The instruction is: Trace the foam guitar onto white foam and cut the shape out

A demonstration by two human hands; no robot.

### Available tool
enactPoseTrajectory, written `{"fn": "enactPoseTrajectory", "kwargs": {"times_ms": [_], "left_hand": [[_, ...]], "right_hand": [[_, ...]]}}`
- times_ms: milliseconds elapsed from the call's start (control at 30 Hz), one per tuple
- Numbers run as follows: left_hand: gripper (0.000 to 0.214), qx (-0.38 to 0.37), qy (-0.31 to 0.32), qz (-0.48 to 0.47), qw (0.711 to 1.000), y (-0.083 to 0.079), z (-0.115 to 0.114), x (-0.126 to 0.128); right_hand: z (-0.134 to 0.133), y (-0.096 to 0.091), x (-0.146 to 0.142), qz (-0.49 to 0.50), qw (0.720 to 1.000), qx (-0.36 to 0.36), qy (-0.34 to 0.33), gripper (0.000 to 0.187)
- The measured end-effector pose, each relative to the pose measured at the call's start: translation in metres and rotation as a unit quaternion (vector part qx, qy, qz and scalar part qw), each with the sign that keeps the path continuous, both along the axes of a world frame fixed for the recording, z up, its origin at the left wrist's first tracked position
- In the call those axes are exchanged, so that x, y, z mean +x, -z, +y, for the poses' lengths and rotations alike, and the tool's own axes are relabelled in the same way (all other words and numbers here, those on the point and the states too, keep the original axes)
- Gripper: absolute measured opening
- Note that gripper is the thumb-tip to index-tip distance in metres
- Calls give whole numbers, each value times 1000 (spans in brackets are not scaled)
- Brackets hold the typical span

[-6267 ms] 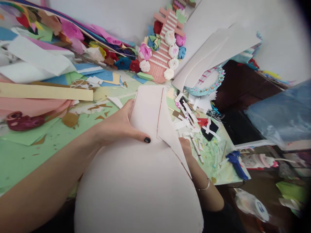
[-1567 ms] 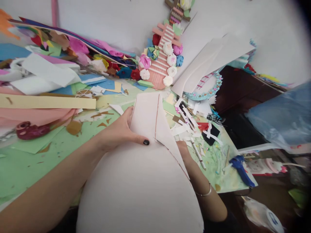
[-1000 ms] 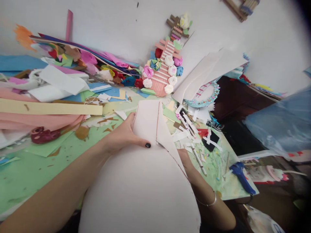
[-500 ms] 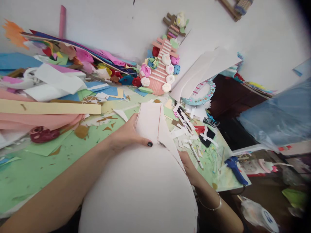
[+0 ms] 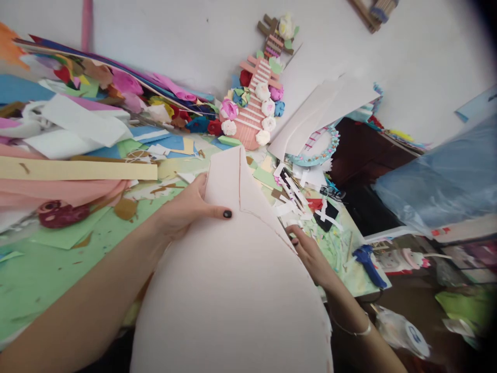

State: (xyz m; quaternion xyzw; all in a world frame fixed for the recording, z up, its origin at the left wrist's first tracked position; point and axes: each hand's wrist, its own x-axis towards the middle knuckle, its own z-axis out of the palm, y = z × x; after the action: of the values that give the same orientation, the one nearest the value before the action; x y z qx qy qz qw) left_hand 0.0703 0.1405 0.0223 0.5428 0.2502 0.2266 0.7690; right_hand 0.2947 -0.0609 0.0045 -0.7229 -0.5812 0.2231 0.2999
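Observation:
A large pale pink sheet [image 5: 233, 290], rounded below and narrowing to a neck at the top, fills the lower middle of the view. My left hand [image 5: 182, 210] grips its neck from the left, thumb with dark polish pressed on the front. A thin reddish line runs down the neck. My right hand [image 5: 310, 254] comes out from behind the sheet's right edge, fingers lying low over the table among white paper strips [image 5: 295, 199]; a bangle sits on its wrist. Whether it holds anything is hidden.
The green table [image 5: 42, 264] is littered with scraps. Coloured paper stacks [image 5: 77, 119] and paper flowers lie at the back left. A pink guitar-shaped craft [image 5: 252, 114] leans on the wall, white boards [image 5: 318, 114] beside it. A blue glue gun [image 5: 367, 259] lies at the right edge.
The sheet's right flap has flattened and the neck now stands up taller. My right hand has come out from behind the sheet toward the strips on the table.

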Motion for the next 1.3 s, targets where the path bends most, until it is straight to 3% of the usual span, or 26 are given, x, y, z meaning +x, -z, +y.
{"fn": "enactPoseTrajectory", "kwargs": {"times_ms": [100, 200, 300, 433, 533, 700, 833, 1033, 1300], "left_hand": [[82, -9, 1, -3, 1000, 1, -4, 3], [84, -23, 22, -2, 999, 3, -6, 5], [86, -27, 43, -9, 999, 4, -8, 7], [87, -15, 52, -10, 999, 4, -9, 8], [85, -9, 51, -18, 998, 3, -10, 7], [84, -23, 59, -41, 997, 4, -10, 7], [81, -27, 60, -39, 997, 7, -10, 7], [87, -35, 70, -34, 996, 2, -13, 7], [84, -19, 69, -64, 995, 6, -12, 7]], "right_hand": [[15, -9, 11, 144, 990, 1, -4, 20], [44, -19, 13, 217, 969, 84, -78, 20], [80, -28, 12, 228, 958, 147, -97, 27], [123, -35, 9, 224, 961, 125, -103, 38], [141, -37, 5, 189, 969, 129, -91, 41], [146, -34, -6, 160, 966, 186, -80, 42], [141, -31, -10, 79, 963, 247, -74, 40], [141, -33, -11, -21, 964, 258, -58, 35], [139, -38, -9, -63, 956, 276, -72, 36]]}}
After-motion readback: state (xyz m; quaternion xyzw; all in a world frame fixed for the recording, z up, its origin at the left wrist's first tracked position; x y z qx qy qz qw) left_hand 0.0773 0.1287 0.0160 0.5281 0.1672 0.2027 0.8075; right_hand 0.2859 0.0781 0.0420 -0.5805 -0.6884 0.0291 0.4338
